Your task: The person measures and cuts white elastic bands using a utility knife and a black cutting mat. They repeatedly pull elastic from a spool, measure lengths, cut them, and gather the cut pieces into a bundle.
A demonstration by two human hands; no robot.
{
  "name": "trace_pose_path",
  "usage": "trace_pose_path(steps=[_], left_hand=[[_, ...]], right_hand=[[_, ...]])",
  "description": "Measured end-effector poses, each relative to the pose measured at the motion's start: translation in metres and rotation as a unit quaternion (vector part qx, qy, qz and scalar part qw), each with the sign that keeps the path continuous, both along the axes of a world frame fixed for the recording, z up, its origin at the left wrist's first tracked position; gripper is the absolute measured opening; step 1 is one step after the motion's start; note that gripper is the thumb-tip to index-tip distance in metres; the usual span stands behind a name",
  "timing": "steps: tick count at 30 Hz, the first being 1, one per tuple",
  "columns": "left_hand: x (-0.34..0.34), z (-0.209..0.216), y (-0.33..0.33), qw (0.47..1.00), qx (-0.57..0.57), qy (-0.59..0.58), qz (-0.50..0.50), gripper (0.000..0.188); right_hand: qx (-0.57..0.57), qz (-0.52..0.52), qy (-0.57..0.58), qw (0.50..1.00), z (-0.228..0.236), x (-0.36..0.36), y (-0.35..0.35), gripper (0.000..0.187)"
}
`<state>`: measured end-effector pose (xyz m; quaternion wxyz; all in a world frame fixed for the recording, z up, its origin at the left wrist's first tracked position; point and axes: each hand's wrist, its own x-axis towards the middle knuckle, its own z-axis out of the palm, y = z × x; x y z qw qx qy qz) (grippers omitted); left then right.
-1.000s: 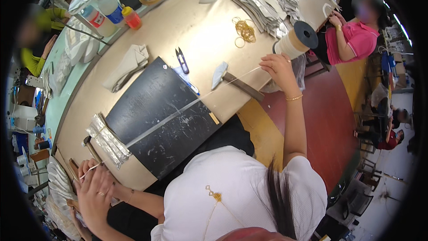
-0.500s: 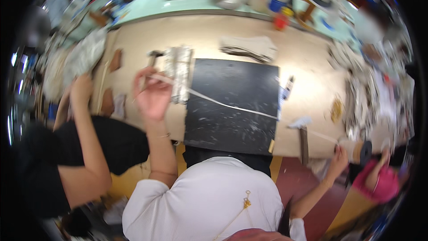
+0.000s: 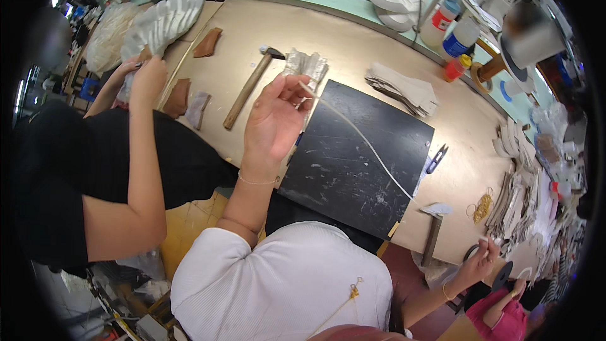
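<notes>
My left hand (image 3: 275,123) is raised over the left edge of a black board (image 3: 363,158), palm up. Its fingers pinch the end of a narrow white tape (image 3: 360,132), which slants across the board toward a hammer (image 3: 432,235) at the board's lower right. At the table's near right edge, my right hand (image 3: 475,266) has its fingers curled together beside a dark-ended roll (image 3: 503,273). A pale bit, apparently the same tape, shows at those fingertips; the stretch between is hard to follow.
Another hammer (image 3: 252,88) and a silvery bundle (image 3: 307,66) lie beyond my left hand. Thread snips (image 3: 437,159) rest right of the board, stacked pale pieces (image 3: 403,88) behind it. A co-worker's arm (image 3: 146,151) is close at left. Bottles (image 3: 440,22) stand along the back shelf.
The view has swung, so the board now appears tilted. The tape, earlier visible running on to my right hand, still hangs from my left fingers. My right hand appears lower in view.
</notes>
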<state>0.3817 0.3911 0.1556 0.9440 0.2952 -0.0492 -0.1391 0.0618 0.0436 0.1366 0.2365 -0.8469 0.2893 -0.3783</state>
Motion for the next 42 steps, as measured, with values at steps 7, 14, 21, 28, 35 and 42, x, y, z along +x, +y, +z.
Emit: trace_pose_path(steps=[7,14,21,28,35,42], left_hand=[[-0.005,-0.017,-0.013,0.991,0.006,-0.097,-0.094,0.03],[-0.058,-0.033,-0.065,0.955,0.169,-0.101,-0.224,0.063],[-0.066,-0.024,-0.067,0.894,0.155,-0.032,-0.419,0.021],[-0.055,-0.024,-0.045,0.876,0.179,-0.065,-0.443,0.018],[-0.055,-0.007,-0.04,0.822,0.203,-0.081,-0.526,0.018],[-0.053,0.007,-0.04,0.732,0.27,-0.214,-0.588,0.022]], right_hand=[[-0.123,0.227,0.008,0.966,0.069,0.124,0.067,0.023],[-0.219,0.298,0.007,0.929,0.047,0.163,0.109,0.008],[-0.218,0.288,0.024,0.932,0.034,0.148,0.125,0.008],[-0.129,0.215,-0.005,0.968,0.035,0.113,0.119,0.031],[0.101,-0.382,-0.084,0.915,-0.073,-0.027,0.002,0.022],[0.558,-0.22,-0.586,0.545,-0.107,-0.061,-0.068,0.026]])
